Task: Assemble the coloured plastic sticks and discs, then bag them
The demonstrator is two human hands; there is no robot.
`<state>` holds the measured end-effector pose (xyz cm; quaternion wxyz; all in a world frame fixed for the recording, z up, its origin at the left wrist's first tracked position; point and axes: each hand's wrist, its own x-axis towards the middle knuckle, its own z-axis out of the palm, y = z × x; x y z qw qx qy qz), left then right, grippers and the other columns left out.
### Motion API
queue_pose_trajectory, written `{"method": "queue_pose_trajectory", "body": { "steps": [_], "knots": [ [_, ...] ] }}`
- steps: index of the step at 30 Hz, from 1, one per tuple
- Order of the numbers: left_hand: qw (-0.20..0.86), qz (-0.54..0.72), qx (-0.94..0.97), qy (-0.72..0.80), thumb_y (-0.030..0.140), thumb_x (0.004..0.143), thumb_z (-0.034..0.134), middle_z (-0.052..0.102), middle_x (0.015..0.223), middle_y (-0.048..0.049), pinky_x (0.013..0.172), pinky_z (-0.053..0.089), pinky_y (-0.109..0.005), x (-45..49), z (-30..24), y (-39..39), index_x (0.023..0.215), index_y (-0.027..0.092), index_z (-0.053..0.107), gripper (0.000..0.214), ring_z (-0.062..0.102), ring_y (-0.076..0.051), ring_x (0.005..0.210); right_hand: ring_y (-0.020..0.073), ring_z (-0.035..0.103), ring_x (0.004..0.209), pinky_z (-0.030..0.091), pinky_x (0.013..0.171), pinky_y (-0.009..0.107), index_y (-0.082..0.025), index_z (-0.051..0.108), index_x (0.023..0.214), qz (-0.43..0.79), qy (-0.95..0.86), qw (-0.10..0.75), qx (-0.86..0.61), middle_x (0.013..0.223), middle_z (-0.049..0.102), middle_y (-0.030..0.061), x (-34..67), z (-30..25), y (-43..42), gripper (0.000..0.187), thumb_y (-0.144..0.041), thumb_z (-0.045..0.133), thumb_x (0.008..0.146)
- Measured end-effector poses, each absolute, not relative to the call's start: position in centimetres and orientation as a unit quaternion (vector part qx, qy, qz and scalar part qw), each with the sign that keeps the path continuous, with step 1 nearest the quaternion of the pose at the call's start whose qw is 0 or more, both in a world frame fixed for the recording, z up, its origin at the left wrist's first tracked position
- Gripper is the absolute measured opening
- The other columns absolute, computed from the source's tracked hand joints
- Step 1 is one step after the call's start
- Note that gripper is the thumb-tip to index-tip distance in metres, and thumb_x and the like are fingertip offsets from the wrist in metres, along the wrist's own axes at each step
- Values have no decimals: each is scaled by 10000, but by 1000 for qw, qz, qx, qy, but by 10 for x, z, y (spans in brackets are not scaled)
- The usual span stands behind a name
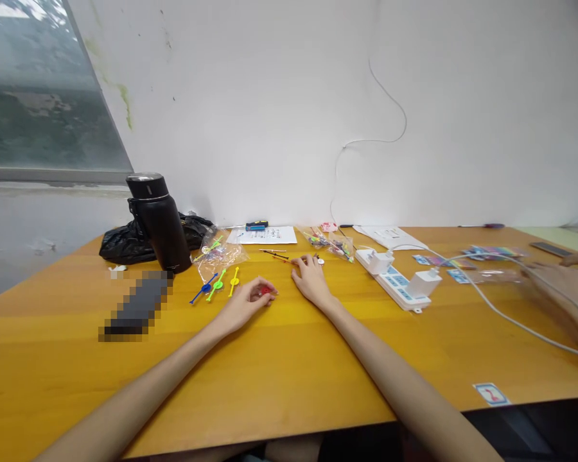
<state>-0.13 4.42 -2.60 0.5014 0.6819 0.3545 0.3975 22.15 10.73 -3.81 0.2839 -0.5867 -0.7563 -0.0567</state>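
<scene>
My left hand rests on the table with its fingers curled round a small red plastic piece, mostly hidden by the fingers. Just left of it lie a blue plastic stick with a round middle, a similar green stick and a yellow one. My right hand lies palm down, fingers apart, its fingertips at the end of a thin orange-tipped rod. Thin dark rods lie beyond it. A small white round piece sits by its outer fingers.
A black bottle, a pixelated dark object and clear plastic bags stand or lie at left. Right of my hands are a white power strip with chargers and a cable. Another person's hand is at far right.
</scene>
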Motion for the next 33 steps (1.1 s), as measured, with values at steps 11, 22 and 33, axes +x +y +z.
{"method": "queue_pose_trajectory", "body": {
  "steps": [11,22,33],
  "knots": [
    [432,373,748,338,342,907,619,710,1166,-100,1011,477,-373,3,-15,33,1103,198,632,244,663,-219,1091,249,548,1047,404,964,413,-178,569,870,106,-747,376,-537,1039,613,119,214,-31,129,75,-213,521,916],
    [333,330,811,350,367,931,592,672,1222,-77,1059,409,-384,4,-4,23,1000,235,642,157,575,-241,1186,168,654,770,507,772,310,-182,540,776,418,-634,497,-420,822,691,50,234,-31,96,388,-529,713,760],
    [237,263,864,359,401,957,526,594,1322,-62,1101,367,-431,-17,3,28,1180,275,615,272,505,-249,1256,157,649,753,494,767,296,-177,597,752,465,-597,512,-408,798,692,24,230,-27,93,328,-424,801,682]
  ]
}}
